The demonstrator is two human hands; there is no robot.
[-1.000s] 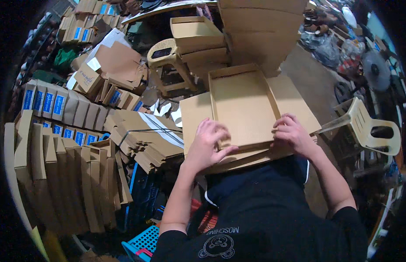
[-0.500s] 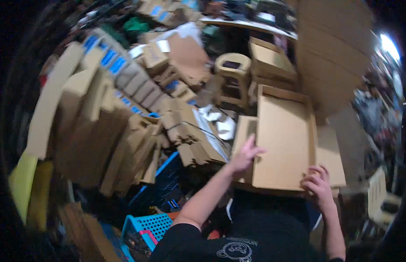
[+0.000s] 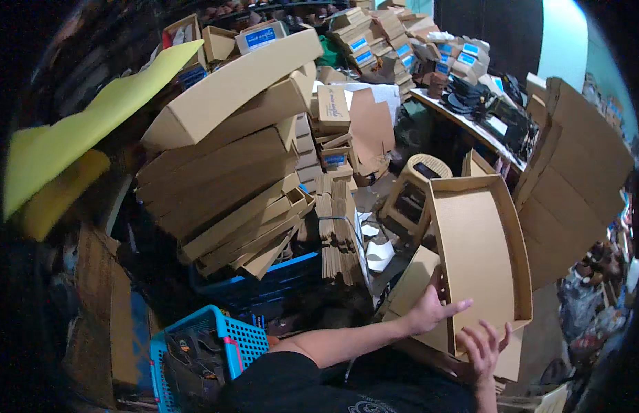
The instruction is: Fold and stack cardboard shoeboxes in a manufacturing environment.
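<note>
A shallow open-topped cardboard box (image 3: 481, 248), light brown with low walls, lies in front of me on flat cardboard pieces (image 3: 417, 286). My left hand (image 3: 429, 310) grips its left wall near the close corner, the thumb inside and the other fingers hidden behind the wall. At the near wall, my right hand (image 3: 483, 350) curls its slightly spread fingers over the edge into the box, the palm outside. The inside of the box looks bare apart from my fingertips.
A cream plastic stool (image 3: 429, 168) stands beyond the box. Tall cardboard sheets (image 3: 574, 179) lean at the right. Stacked folded cardboard (image 3: 223, 179) rises from a blue crate (image 3: 292, 275) at the left. Nearer sits a turquoise basket (image 3: 247, 344) holding dark pieces.
My view has turned, so the surroundings appear shifted and tilted. Along the near wall, my right hand has moved from the right corner toward the middle. My left hand stays at the left wall.
</note>
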